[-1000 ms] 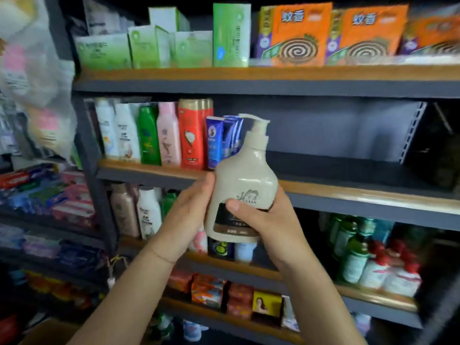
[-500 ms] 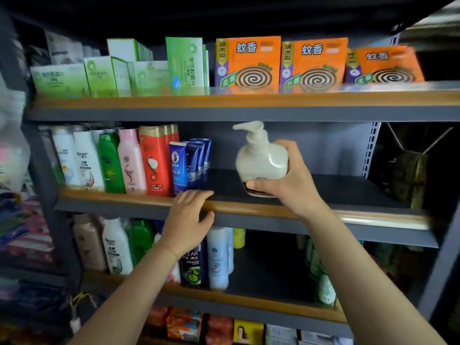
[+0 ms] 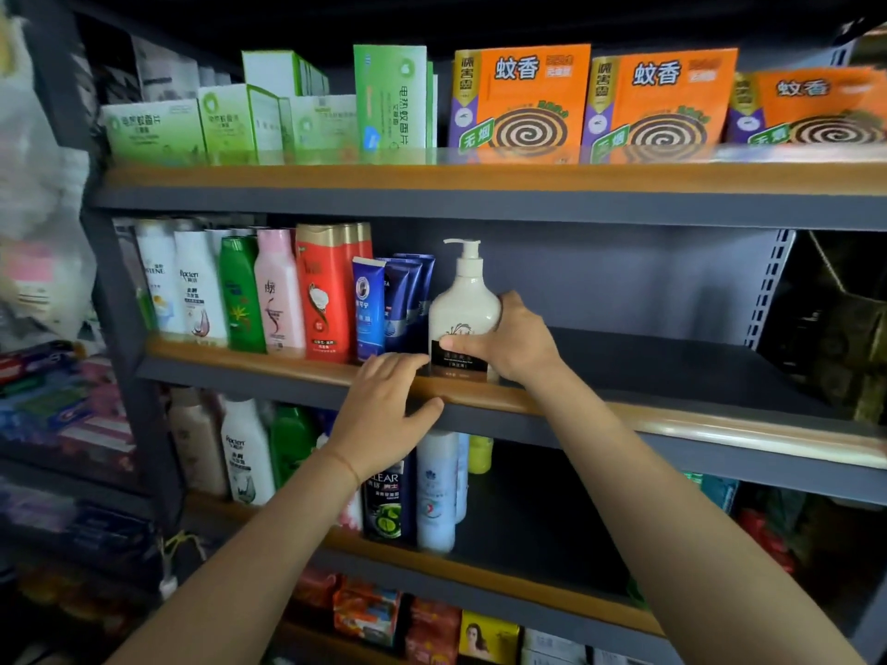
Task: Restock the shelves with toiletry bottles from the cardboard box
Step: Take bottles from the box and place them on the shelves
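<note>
**Pump bottle set down beside the blue tubes on the middle shelf**

Head view: The cream pump bottle (image 3: 463,309) stood upright at the front of the middle shelf (image 3: 672,371), its base at or just above the shelf surface behind the wooden lip; contact could not be told for certain. It sat just right of the blue tubes (image 3: 384,304), extending the row of shampoo bottles (image 3: 249,290) that filled the shelf's left part, which is likely why it was brought to this spot: the bare stretch of shelf began there. Its dark label faced outward, as a shopper would want it.

The right hand (image 3: 509,340) was curled round the bottle's right side, thumb pressed across the label at the front and the fingers wrapped behind, so it gripped the bottle firmly. That hold looked suited to steadying a tall, top-heavy pump bottle while it was squared up against its neighbours.

The left hand (image 3: 384,410) held nothing. Its fingers lay fairly straight over the wooden shelf edge (image 3: 552,400), with the thumb hooked under the lip and the fingertips reaching toward the bottle's base, seemingly as a brace or a guide.

The two hands were close together but not touching.

The upper shelf carried green boxes (image 3: 230,122) and orange mosquito-coil boxes (image 3: 521,98). The cardboard box was not in view.
</note>
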{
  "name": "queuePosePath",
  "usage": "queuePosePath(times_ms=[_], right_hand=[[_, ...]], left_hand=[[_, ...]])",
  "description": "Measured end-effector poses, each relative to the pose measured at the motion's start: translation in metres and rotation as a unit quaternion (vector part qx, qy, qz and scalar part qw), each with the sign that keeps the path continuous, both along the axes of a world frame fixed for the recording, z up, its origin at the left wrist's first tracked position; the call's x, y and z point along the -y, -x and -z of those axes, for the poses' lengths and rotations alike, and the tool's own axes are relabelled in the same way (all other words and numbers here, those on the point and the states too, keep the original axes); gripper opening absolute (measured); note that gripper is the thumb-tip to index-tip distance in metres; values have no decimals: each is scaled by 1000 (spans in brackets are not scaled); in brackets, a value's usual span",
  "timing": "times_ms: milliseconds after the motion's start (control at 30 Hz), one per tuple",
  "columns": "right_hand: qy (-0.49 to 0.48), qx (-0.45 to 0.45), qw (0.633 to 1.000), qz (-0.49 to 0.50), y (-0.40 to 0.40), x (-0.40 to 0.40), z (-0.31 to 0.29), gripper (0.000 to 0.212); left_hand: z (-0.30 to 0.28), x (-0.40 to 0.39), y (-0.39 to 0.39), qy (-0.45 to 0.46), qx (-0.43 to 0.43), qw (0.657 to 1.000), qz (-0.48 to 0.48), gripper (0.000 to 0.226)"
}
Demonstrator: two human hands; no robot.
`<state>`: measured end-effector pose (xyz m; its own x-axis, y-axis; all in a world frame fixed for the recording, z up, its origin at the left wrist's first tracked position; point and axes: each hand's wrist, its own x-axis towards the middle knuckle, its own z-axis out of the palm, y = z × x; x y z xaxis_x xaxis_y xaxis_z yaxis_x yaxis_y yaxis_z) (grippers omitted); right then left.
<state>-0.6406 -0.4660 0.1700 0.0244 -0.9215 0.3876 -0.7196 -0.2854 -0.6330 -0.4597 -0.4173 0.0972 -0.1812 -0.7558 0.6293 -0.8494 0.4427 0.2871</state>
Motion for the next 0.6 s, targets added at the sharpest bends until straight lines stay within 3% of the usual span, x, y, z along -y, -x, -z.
queuePosePath(times_ms=[167,233,300,367,433,500,600], right_hand=[[0,-59,998,34,-7,-6,-1,91],[110,-93,983,112,-10,-19,7,89],[260,-42,956,132,-18,-37,16,63],[358,29,932,42,-32,-53,28,33],[354,64,927,-109,-55,-67,51,14],[297,60,932,-196,-90,-74,82,14],[175,24,949,-263,-158,-72,151,16]], left_hand=[[6,0,-4,12,45,999,8,69],[16,-3,-8,46,80,996,16,71],[28,-10,-17,99,82,992,14,66],[44,-19,-33,136,28,990,-1,51],[69,-31,-58,139,-32,989,-40,32],[108,-49,-90,73,-73,990,-100,31],[181,-89,-152,-148,-107,960,-212,31]])
